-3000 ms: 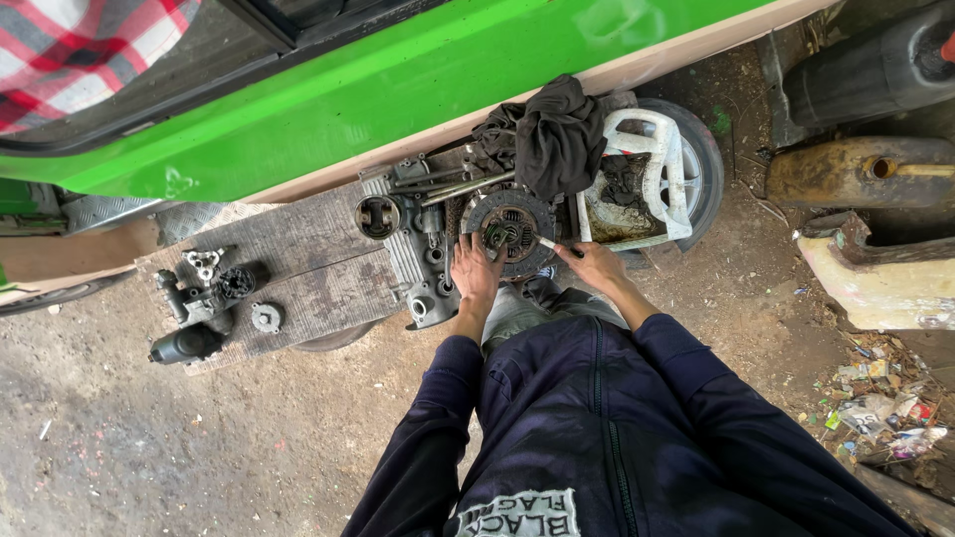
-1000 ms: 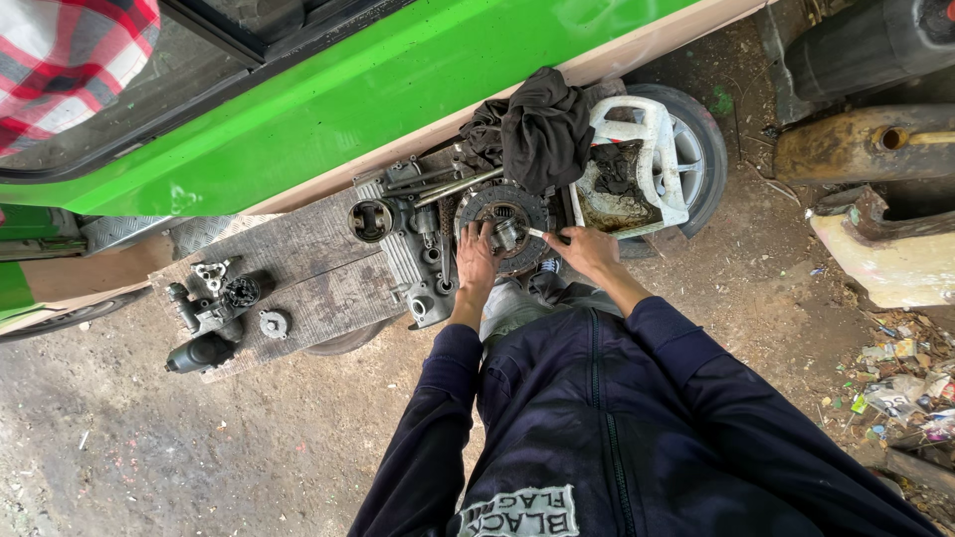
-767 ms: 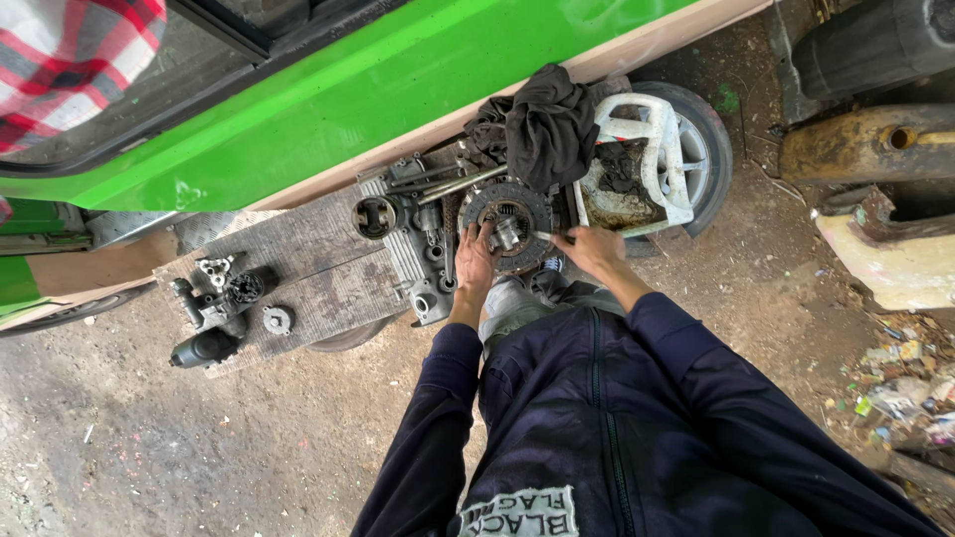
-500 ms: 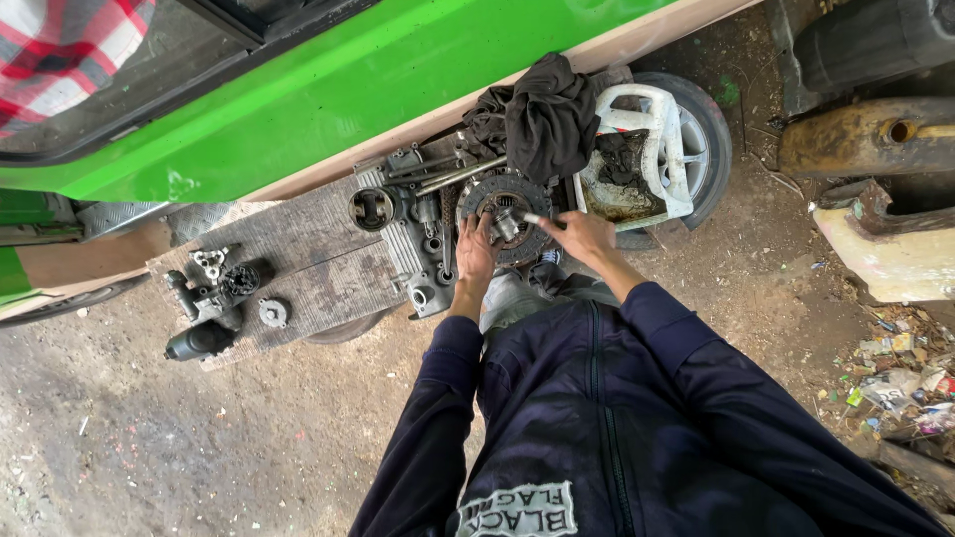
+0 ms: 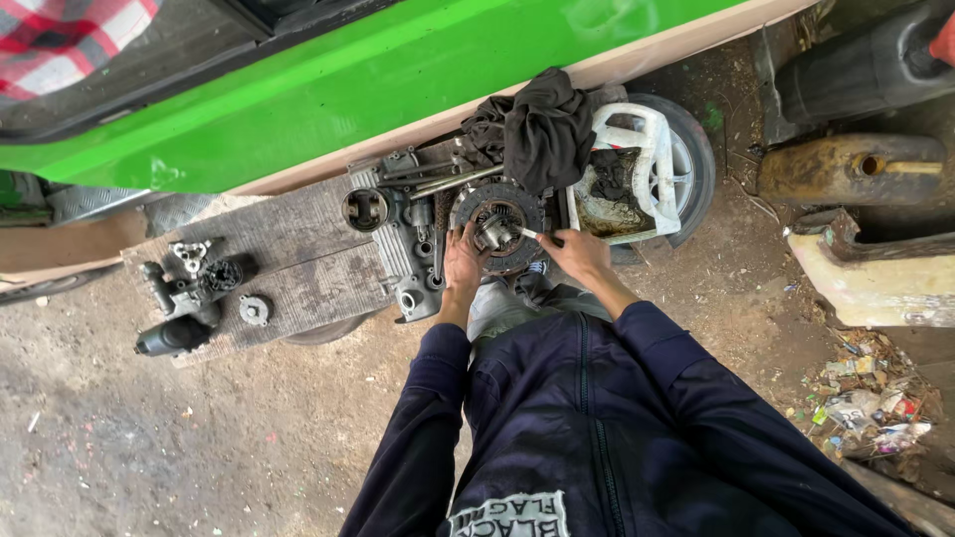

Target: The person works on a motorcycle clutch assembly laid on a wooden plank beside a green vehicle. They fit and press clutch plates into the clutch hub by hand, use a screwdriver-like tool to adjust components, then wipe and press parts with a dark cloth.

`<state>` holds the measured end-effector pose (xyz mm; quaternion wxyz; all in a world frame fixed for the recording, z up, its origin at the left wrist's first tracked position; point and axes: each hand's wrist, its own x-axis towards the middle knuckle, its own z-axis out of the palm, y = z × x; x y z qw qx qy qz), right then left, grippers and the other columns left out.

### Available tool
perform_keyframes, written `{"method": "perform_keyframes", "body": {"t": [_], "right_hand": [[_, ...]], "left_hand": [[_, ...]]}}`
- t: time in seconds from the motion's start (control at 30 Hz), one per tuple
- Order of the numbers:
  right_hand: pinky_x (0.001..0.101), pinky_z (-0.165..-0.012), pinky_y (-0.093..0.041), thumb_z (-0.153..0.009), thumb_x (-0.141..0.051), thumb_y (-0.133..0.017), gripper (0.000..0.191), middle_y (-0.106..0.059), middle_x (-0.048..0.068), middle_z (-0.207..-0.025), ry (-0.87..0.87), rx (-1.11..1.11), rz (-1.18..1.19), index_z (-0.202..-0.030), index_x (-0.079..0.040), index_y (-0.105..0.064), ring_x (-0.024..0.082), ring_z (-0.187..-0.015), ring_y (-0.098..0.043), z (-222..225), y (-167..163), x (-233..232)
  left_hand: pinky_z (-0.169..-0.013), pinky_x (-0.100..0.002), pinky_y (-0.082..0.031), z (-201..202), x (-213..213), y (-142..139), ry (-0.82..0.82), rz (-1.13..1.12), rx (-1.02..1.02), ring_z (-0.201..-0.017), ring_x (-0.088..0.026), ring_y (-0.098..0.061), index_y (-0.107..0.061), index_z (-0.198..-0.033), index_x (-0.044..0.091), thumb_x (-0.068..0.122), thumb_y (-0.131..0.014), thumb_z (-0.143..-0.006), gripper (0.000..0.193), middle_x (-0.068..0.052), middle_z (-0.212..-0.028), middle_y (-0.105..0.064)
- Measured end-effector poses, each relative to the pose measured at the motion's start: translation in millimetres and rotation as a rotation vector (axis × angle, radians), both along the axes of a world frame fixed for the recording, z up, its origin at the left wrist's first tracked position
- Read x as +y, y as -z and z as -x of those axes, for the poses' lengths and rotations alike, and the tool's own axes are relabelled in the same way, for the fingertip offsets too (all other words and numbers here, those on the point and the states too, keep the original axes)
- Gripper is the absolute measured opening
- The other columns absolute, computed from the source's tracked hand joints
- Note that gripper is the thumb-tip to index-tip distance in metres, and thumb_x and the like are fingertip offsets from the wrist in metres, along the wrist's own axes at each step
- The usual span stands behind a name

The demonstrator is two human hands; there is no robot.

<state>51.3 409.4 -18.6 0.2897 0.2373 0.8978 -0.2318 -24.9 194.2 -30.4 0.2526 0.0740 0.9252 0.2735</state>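
Item: round, greasy clutch assembly (image 5: 500,227), resting on the near end of the wooden board (image 5: 298,264), just right of the finned engine casing (image 5: 403,249). Our left hand (image 5: 463,267) is curled around its left rim, steadying it; our right hand (image 5: 577,254) is closed around a thin tool (image 5: 532,235) whose tip meets the assembly's hub. Beyond the assembly: a dark rag (image 5: 542,129); to its right, a white cut-open container (image 5: 632,184) inside a tyre (image 5: 696,164). Hazards, as we judge them: oily surfaces may let the tool skid into our left fingers; loose small parts may roll off the board.
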Motion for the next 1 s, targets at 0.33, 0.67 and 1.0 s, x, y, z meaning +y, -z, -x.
{"method": "perform_keyframes", "body": {"t": [0.33,0.67,1.0], "right_hand": [[0.0443,-0.062,-0.057,-0.089,-0.083,-0.041,0.087,-0.076,0.012,-0.083,-0.082,-0.027,0.039,-0.130,-0.012,-0.070,0.028,-0.072,-0.075,15.0,2.6,-28.1],[0.0300,-0.049,-0.052,-0.090,-0.090,-0.039,0.094,-0.075,0.011,-0.107,-0.174,0.137,0.057,-0.124,-0.009,-0.073,0.024,-0.087,-0.073,12.6,24.9,-30.8],[0.0256,-0.030,-0.020,-0.088,-0.086,-0.041,0.097,-0.064,0.000,-0.059,0.028,0.073,0.104,-0.136,-0.004,-0.062,0.006,-0.035,-0.034,4.3,30.9,-12.4]], "left_hand": [[-0.124,-0.043,-0.030,1.2,-10.0,7.1,0.152,0.041,0.062,-0.146,-0.043,-0.033,-0.031,-0.153,0.001,0.026,-0.083,-0.083,0.091,-0.029,-0.155,-0.036],[-0.122,-0.043,-0.034,-2.8,-12.7,7.3,0.074,-0.071,0.030,-0.143,-0.039,-0.041,-0.035,-0.147,-0.005,0.051,-0.082,-0.083,0.098,-0.029,-0.152,-0.041],[-0.122,-0.041,-0.039,-5.4,-15.1,20.1,-0.084,-0.062,-0.028,-0.140,-0.035,-0.050,-0.054,-0.142,0.005,0.031,-0.082,-0.083,0.070,-0.020,-0.149,-0.051]]}}
